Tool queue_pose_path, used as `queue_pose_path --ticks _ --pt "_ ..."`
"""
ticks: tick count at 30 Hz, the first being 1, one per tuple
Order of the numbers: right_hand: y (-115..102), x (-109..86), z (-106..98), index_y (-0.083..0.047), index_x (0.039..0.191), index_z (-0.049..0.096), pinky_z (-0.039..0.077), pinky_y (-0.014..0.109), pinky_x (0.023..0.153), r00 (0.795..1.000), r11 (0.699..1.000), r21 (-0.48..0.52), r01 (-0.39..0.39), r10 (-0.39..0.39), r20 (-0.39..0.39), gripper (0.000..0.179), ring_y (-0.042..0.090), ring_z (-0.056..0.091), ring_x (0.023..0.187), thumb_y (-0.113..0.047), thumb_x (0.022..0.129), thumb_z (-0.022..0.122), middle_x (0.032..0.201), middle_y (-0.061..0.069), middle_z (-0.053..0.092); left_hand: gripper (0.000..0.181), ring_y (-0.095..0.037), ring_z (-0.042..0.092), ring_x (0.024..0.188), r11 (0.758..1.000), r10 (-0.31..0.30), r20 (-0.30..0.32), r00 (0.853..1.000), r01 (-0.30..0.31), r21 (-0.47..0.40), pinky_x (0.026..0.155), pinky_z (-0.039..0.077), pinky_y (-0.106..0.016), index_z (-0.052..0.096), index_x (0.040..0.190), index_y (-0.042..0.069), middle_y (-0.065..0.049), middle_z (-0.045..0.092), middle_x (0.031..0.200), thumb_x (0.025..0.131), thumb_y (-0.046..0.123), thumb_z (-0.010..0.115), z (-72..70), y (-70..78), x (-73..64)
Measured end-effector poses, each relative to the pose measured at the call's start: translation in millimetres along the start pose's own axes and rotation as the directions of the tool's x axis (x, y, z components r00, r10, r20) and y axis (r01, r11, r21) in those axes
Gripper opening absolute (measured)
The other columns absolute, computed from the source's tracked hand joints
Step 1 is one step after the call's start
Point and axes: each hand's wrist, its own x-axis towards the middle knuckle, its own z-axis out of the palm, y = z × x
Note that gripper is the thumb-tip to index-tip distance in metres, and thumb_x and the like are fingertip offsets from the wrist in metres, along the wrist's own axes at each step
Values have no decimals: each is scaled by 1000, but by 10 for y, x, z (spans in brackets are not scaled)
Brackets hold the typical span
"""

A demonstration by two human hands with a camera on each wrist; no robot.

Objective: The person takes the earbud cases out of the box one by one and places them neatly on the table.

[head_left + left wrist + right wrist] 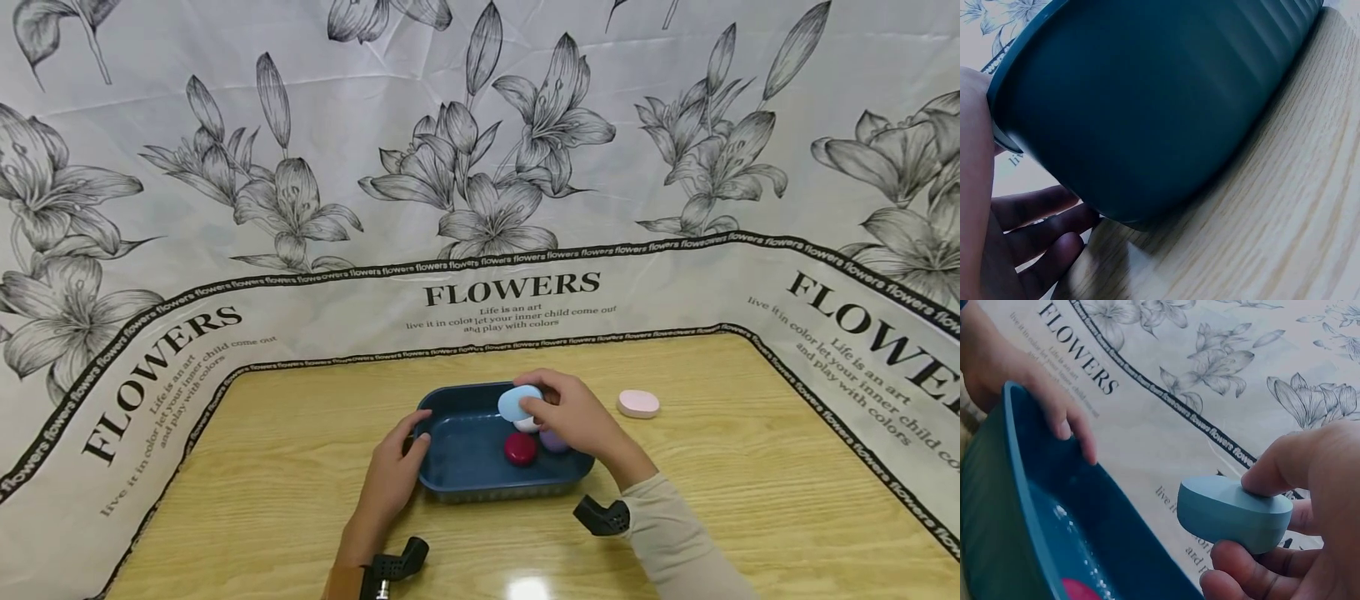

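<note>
A dark blue plastic basin (480, 487) stands on the table. My left hand (393, 462) grips its left end, with thumb and forefinger over the rim and the other fingers outside, beside the wall in the left wrist view. Above the basin's right side, my right hand (573, 412) pinches a light-blue oval block (1232, 512), rounded like a small soap bar, between thumb and fingers. Below it in the basin lie a dark red round piece (520, 448), a purple piece (553, 441) and a white piece (527, 425), the last two partly hidden by the right hand and blue block.
A pale pink oval block (638, 404) lies on the wooden table (285, 467), right of the basin. Behind and along both sides hangs a white cloth (517, 300) printed with flowers and lettering. Each wrist carries a black mount (602, 516).
</note>
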Motion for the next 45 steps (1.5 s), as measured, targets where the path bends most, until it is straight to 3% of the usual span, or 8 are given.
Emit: queue_pose_path --ticks 4,10,22,36,45 --pt "37 -18 -34 0 126 64 55 36 62 1000 1000 -14 -8 8 -7 33 28 62 73 -13 96 67 90 10 69 37 -27 46 137 1000 -1 -4 1000 1 1 110 38 -54 58 140 28 -4 52 147 103 29 56 -24 2 -4" --pt "123 -30 -69 3 125 63 55 30 66 1000 1000 -17 8 -8 2 33 26 64 74 -14 97 66 96 12 69 37 -27 45 138 1000 -8 -21 1000 8 -1 110 37 -54 58 140 28 -4 51 147 104 28 55 -71 -28 -11" --pt "253 -131 -248 3 131 60 59 35 73 998 996 84 -43 46 -30 36 43 65 88 -15 99 64 114 21 66 36 -27 45 137 1000 -1 -7 1000 1 7 110 37 -54 58 140 28 -4 51 148 104 26 56 -83 -53 11" --pt "306 -185 -352 2 130 61 57 33 69 997 996 55 -72 74 -37 34 37 63 76 -14 100 62 100 17 68 37 -27 45 137 1000 2 2 1000 -2 -2 110 37 -54 58 141 26 -5 51 148 104 27 56 -26 -28 18" --pt "277 -239 -384 2 129 60 56 32 69 997 997 39 -69 71 -33 36 35 63 81 -16 98 66 106 18 67 37 -26 45 138 1000 19 1 1000 -19 -13 110 37 -54 58 141 27 -4 51 147 104 26 56 7 -20 19"
